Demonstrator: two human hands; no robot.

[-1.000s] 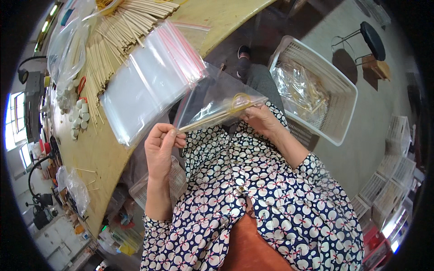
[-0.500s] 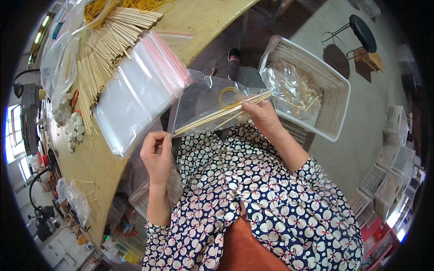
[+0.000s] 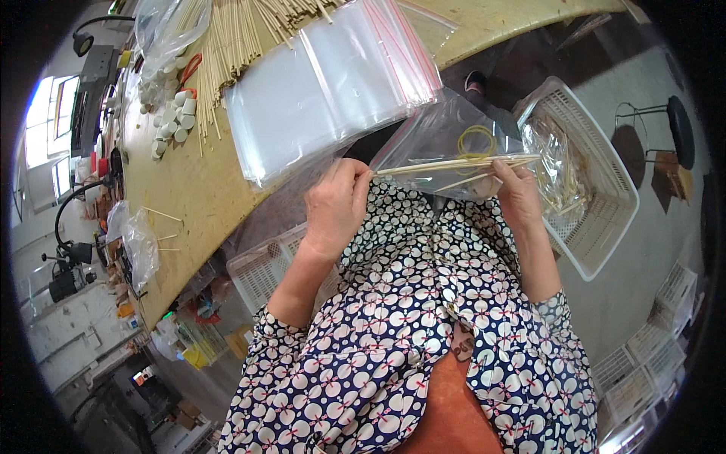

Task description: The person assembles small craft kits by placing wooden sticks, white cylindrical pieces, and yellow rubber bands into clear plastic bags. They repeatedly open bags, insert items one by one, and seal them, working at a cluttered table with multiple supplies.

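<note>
In front of my lap I hold a clear zip bag (image 3: 423,147) between both hands. Inside it are several thin wooden sticks (image 3: 431,166), a loop of yellow rubber bands (image 3: 476,141) and a pale, roundish piece partly hidden by my fingers. My left hand (image 3: 336,206) is closed in a pinch at the bag's left lower corner, by the stick ends. With thumb and fingers pressed together, my right hand (image 3: 519,194) grips the bag and the sticks' right ends. Beyond my left hand, a stack of flat clear zip bags (image 3: 310,91) with red seal lines lies at the table edge.
Loose wooden sticks (image 3: 234,45) and white cylinders (image 3: 175,121) lie on the yellowish table (image 3: 227,197). On the right, a white plastic crate (image 3: 616,212) holds filled clear bags. A black stool (image 3: 679,132) stands beyond it. Another crate (image 3: 261,268) sits under the table edge.
The whole view has turned, shifting the table and crate in the picture. The bag's sticks lie more level now. Both hands keep their hold on the bag.
</note>
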